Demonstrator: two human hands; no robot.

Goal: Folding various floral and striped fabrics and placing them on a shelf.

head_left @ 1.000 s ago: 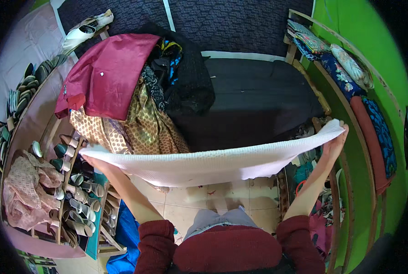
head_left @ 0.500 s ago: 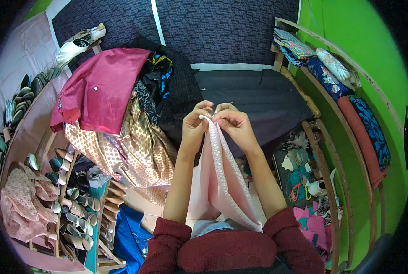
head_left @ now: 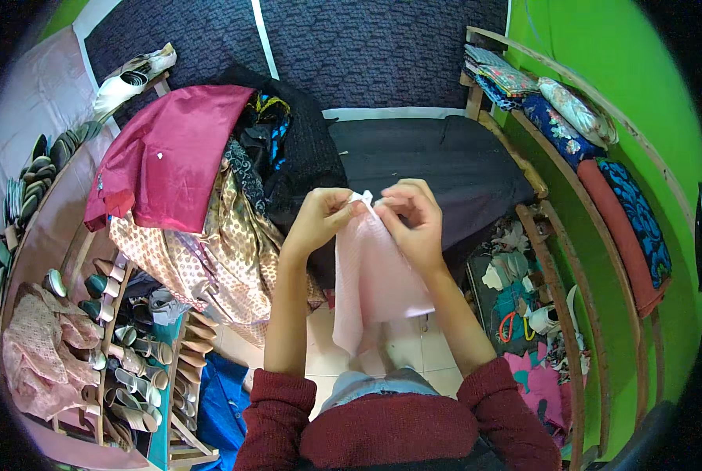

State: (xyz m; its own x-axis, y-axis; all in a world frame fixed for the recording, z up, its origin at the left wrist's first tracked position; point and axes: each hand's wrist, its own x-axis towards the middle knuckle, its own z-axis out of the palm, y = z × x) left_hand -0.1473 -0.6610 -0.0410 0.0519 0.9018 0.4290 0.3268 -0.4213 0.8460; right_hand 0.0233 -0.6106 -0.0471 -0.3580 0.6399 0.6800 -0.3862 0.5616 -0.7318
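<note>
A pale pink cloth (head_left: 376,275) hangs folded in half between my arms, above the tiled floor. My left hand (head_left: 321,216) and my right hand (head_left: 407,216) meet at its top edge, each pinching a corner, fingertips almost touching. Both sleeves are dark red. Behind the cloth lies a dark grey mattress (head_left: 433,161), and a heap of clothes (head_left: 210,204) is just left of my left hand, with a magenta garment (head_left: 170,153) on top.
A shoe rack (head_left: 119,345) full of footwear stands at the lower left. Wooden shelves (head_left: 594,180) with folded fabrics run along the green wall on the right. Scraps of cloth (head_left: 516,290) lie on the floor at the right.
A second ago the cloth was stretched wide between my spread arms. My hands came together and the cloth now hangs folded in half; since half a second ago it has shifted little.
</note>
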